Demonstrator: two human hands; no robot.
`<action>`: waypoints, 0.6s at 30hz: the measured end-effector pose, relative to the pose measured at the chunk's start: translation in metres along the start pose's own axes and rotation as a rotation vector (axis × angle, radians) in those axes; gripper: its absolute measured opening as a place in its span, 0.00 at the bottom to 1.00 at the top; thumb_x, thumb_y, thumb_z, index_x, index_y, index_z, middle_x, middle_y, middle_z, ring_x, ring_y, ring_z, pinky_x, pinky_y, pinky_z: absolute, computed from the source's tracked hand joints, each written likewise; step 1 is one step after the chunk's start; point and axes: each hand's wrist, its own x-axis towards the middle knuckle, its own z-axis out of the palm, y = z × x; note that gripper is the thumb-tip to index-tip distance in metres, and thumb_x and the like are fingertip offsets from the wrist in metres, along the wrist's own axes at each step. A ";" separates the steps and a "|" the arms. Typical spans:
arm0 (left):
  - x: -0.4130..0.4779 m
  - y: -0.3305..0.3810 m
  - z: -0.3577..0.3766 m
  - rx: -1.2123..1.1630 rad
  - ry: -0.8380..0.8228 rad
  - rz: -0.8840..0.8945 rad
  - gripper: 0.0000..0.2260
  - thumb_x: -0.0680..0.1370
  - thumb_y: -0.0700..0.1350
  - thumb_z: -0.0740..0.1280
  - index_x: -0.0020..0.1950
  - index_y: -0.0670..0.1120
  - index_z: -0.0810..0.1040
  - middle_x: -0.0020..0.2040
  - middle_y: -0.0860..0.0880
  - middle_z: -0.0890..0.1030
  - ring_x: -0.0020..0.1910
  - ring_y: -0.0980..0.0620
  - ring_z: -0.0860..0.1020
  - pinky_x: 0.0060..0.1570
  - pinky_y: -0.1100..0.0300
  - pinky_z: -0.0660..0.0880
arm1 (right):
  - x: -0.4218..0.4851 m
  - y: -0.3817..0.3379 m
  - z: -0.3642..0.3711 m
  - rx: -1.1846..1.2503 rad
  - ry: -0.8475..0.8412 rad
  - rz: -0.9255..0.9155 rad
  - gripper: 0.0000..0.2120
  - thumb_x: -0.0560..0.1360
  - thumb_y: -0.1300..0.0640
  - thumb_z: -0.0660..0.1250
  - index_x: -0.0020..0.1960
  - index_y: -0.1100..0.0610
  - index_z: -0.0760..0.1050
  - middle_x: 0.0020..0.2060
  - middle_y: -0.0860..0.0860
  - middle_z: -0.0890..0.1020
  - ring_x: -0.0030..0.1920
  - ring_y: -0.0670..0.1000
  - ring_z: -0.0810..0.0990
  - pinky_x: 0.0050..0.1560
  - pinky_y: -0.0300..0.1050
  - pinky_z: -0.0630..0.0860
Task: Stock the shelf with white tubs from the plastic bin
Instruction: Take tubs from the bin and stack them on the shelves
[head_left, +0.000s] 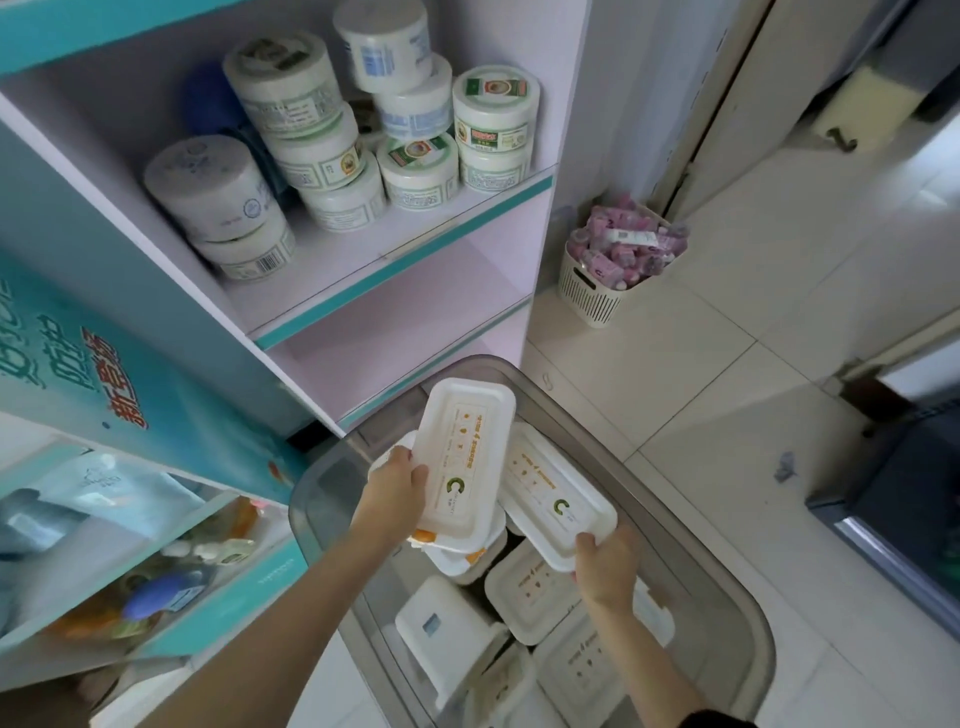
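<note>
A clear grey plastic bin (748, 618) stands on the floor below me, holding several white rectangular tubs (530, 587) with printed lids. My left hand (395, 480) grips one white tub (465, 457) by its near left edge, lifted above the bin. My right hand (605, 569) holds a second white tub (553, 493) by its near end, tilted beside the first. The shelf unit (400, 244) rises ahead and to the left; its lower compartment (395, 338) sits just beyond the bin.
Round white jars (415, 171) are stacked on the upper shelf. A cream slatted basket (592, 291) of pink packets stands on the tiled floor to the right of the shelf. A teal side rack (130, 545) with assorted goods is at my left.
</note>
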 end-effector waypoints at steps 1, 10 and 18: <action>-0.007 0.000 0.003 -0.010 -0.003 -0.002 0.13 0.81 0.44 0.54 0.63 0.39 0.67 0.48 0.47 0.74 0.42 0.52 0.75 0.33 0.67 0.72 | -0.004 0.006 -0.006 0.012 0.011 0.009 0.15 0.75 0.66 0.60 0.60 0.67 0.64 0.50 0.63 0.77 0.44 0.61 0.79 0.35 0.51 0.81; -0.057 0.007 0.025 -0.153 -0.021 0.009 0.19 0.81 0.43 0.54 0.72 0.43 0.60 0.63 0.44 0.75 0.48 0.52 0.72 0.50 0.57 0.74 | -0.036 0.053 -0.032 -0.072 0.004 0.097 0.22 0.73 0.66 0.62 0.65 0.66 0.61 0.54 0.63 0.77 0.44 0.59 0.78 0.30 0.42 0.75; -0.055 0.003 0.027 -0.136 -0.023 -0.015 0.12 0.81 0.43 0.55 0.62 0.42 0.71 0.61 0.44 0.77 0.48 0.53 0.72 0.46 0.61 0.70 | -0.005 0.023 -0.045 -0.285 -0.158 -0.072 0.09 0.76 0.56 0.58 0.51 0.61 0.72 0.45 0.57 0.78 0.36 0.49 0.75 0.28 0.38 0.66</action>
